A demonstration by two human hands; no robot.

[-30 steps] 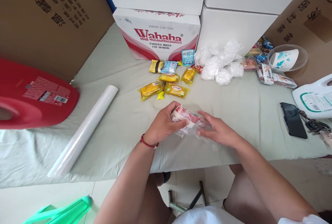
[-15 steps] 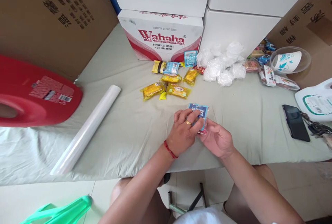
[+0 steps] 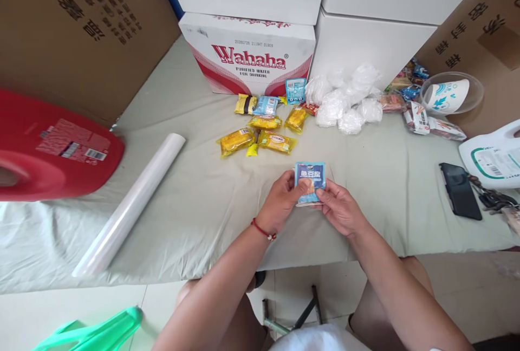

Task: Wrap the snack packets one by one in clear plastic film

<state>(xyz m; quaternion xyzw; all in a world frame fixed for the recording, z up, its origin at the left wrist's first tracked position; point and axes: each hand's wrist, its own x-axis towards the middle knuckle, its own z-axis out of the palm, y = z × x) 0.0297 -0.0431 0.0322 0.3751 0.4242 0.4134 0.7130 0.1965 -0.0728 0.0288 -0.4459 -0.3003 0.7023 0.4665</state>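
Observation:
A blue snack packet point(image 3: 310, 174) with white printed characters is held upright between my two hands, above the cloth near the table's front. My left hand point(image 3: 281, 199), with a red bracelet at the wrist, grips its left side, thumb across the front. On the lower right edge my right hand point(image 3: 341, 207) pinches it between thumb and fingers. Something clear seems to lie behind the packet, mostly hidden. Beyond the hands lie yellow snack packets point(image 3: 276, 142), a light blue packet point(image 3: 268, 105) and a pile of clear plastic-wrapped bundles point(image 3: 337, 104).
A roll of clear film point(image 3: 130, 205) lies at the left, beside a red jug point(image 3: 77, 145). A white and red carton point(image 3: 255, 61) stands at the back. To the right are a phone point(image 3: 460, 190), a white bottle point(image 3: 495, 156) and a paper cup in a plastic bowl point(image 3: 477, 93).
My left hand has turned from covering the packet to gripping its left side, so its front now shows. My right hand has closed its thumb onto the packet's lower right.

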